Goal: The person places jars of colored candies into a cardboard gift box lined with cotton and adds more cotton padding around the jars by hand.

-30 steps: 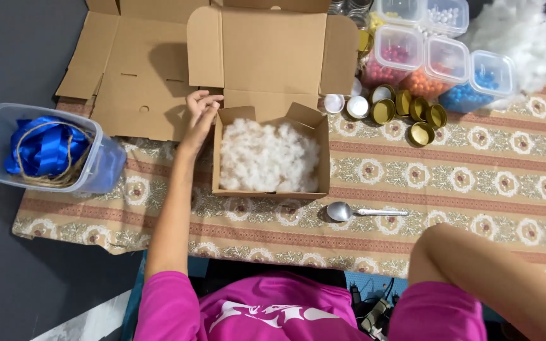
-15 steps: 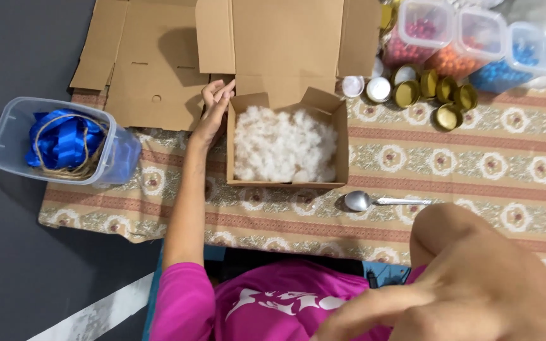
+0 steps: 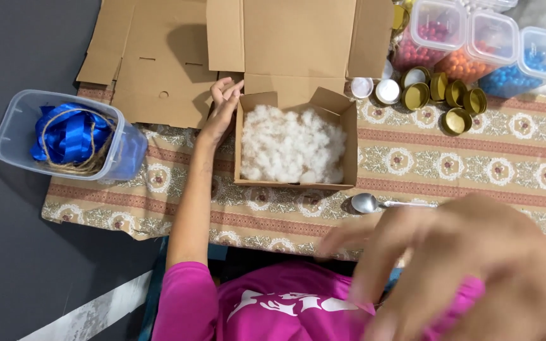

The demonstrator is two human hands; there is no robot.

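An open cardboard box (image 3: 347, 136) full of white stuffing (image 3: 291, 145) sits on a patterned tablecloth (image 3: 500, 167). My left hand (image 3: 222, 107) rests against the box's left wall, fingers loosely curled, holding nothing. My right hand (image 3: 469, 265) is raised close to the camera, blurred and large, fingers spread and empty, hovering over the table's near edge. A metal spoon (image 3: 374, 203) lies just in front of the box, partly behind my right hand's fingers.
A clear tub (image 3: 14, 129) with blue ribbon (image 3: 71, 132) and twine stands at the left edge. Flat cardboard sheets (image 3: 153, 69) lie behind. Gold tin lids (image 3: 440, 95), white caps (image 3: 374, 88) and clear boxes of coloured beads (image 3: 475, 44) sit at back right.
My right hand has risen from the lower right toward the camera and spread its fingers. My left hand stays against the box's left side. The view has shifted slightly.
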